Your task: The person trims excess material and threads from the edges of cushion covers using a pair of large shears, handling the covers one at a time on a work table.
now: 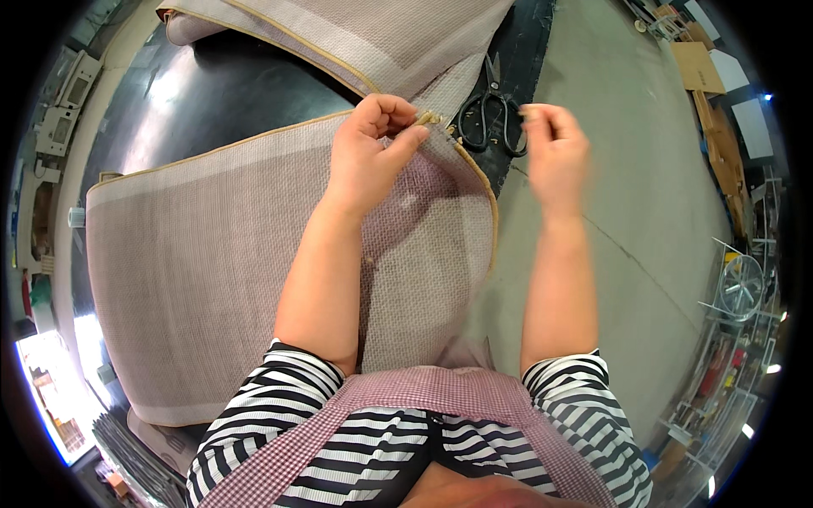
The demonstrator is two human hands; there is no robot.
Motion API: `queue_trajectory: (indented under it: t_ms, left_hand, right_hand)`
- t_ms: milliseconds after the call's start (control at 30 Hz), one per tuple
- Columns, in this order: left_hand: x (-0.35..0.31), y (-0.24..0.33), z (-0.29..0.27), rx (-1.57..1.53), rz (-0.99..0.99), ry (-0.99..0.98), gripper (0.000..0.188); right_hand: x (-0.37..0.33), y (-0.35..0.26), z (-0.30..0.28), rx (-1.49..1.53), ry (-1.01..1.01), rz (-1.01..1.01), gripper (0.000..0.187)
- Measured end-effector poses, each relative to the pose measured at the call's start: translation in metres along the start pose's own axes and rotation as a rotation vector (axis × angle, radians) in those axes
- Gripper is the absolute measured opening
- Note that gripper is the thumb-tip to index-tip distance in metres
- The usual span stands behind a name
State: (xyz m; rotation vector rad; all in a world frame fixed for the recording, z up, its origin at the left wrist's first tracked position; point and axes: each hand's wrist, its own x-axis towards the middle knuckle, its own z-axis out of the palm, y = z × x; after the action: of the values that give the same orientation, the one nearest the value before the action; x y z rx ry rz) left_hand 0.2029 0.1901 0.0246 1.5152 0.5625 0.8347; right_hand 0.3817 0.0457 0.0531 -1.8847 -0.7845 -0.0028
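A woven pinkish-beige mat (212, 254) with yellow edge binding (494, 212) lies in front of me. At its far right corner, my left hand (364, 161) pinches the frayed end of the binding (432, 118) between thumb and fingers. My right hand (559, 165) is raised off to the right, apart from the mat. Its fingertips are pressed together, slightly blurred, and whatever they hold is too small to make out. Between the hands, a pair of black-handled scissors (493, 85) lies on the dark table, blades pointing away from me.
Another bound mat (406, 34) lies folded at the far side of the black table (229, 102). The grey floor (627, 203) runs along the table's right edge. A metal rack with a fan (742, 286) and cardboard (699, 68) stand at far right.
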Motion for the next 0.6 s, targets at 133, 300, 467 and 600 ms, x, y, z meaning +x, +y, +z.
queue_trajectory:
  t_ms: [133, 300, 467, 600]
  left_hand:
    - [0.000, -0.005, -0.002, 0.006, 0.040, -0.008, 0.023]
    - [0.001, -0.003, -0.002, -0.030, 0.039, -0.054, 0.024]
    - [-0.002, 0.004, -0.001, -0.057, 0.043, -0.056, 0.027]
    - [-0.001, 0.002, 0.000, -0.073, 0.031, -0.060, 0.029]
  right_hand:
    - [-0.020, -0.022, 0.040, 0.041, -0.184, -0.429, 0.029]
    - [-0.020, -0.028, 0.056, -0.186, -0.095, -0.735, 0.012]
    - [0.017, -0.017, 0.046, -0.205, 0.112, -0.755, 0.015]
    - [0.028, -0.017, 0.012, 0.224, 0.014, -0.029, 0.019]
